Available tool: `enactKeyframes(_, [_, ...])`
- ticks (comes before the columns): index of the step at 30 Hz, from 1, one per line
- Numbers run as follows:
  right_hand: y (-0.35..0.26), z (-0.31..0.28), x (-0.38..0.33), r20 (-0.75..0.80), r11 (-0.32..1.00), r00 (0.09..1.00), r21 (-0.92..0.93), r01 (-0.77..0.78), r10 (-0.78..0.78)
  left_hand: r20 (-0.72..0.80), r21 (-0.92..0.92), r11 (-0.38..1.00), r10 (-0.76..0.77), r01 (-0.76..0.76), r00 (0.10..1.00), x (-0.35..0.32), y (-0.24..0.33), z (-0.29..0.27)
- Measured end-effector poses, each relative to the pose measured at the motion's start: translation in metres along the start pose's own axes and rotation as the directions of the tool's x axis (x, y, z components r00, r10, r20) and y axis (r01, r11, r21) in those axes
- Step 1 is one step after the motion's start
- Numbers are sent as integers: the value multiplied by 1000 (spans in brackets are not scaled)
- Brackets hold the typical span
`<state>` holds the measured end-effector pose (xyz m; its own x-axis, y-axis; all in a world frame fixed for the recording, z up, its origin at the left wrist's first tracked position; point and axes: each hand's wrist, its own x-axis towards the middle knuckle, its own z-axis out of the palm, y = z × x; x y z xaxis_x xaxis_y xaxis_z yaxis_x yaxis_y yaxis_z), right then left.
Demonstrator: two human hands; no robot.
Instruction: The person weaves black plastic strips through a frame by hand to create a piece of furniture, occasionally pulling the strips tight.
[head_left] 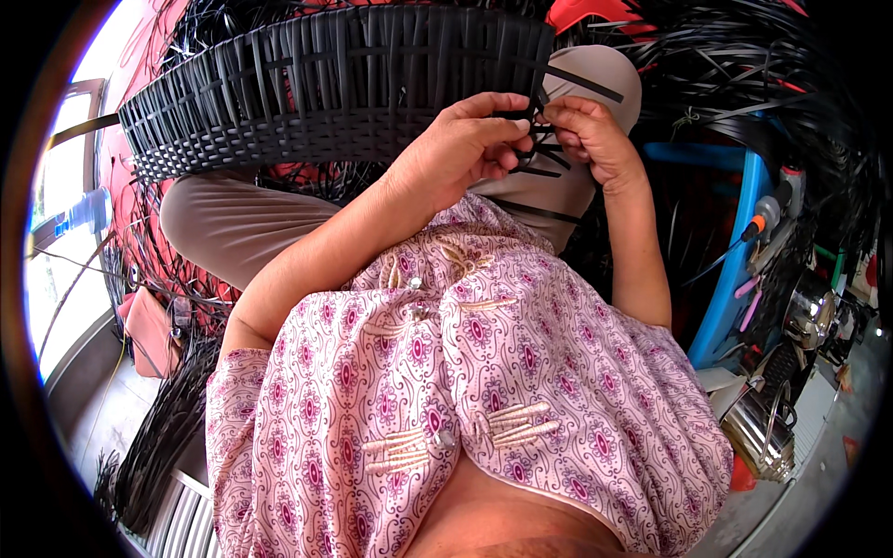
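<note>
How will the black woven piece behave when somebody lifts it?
The black woven piece is probably light for its size, since its strips look thin. It seems fairly stiff: its broad side shows no folds. The loose strip ends might snag, because they jut out.

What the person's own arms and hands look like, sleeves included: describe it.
The left hand and right hand are ungloved, with no ring, watch or bracelet visible. The forearms are bare below loose, pale pink sleeves printed with purple scrolls and magenta medallions.
</note>
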<state>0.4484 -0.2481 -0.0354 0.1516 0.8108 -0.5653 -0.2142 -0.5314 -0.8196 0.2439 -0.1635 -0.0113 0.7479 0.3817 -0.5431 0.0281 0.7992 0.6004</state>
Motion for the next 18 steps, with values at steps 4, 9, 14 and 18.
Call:
enactKeyframes(4, [5,-2,-2,-11,998,1000,64,-22,22,21,-55,998,3,-2,1000,1,-2,-3])
enactKeyframes(9, [8,3,-1,-4,998,999,48,43,-43,16,-11,1000,8,-8,1000,1,0,-3])
enactKeyframes(14, [5,-1,2,14,999,999,22,32,-32,-34,67,998,-2,5,999,-4,3,5])
enactKeyframes(18, [0,-1,0,32,1000,999,14,8,-9,-32,69,997,-15,17,999,-7,4,8])
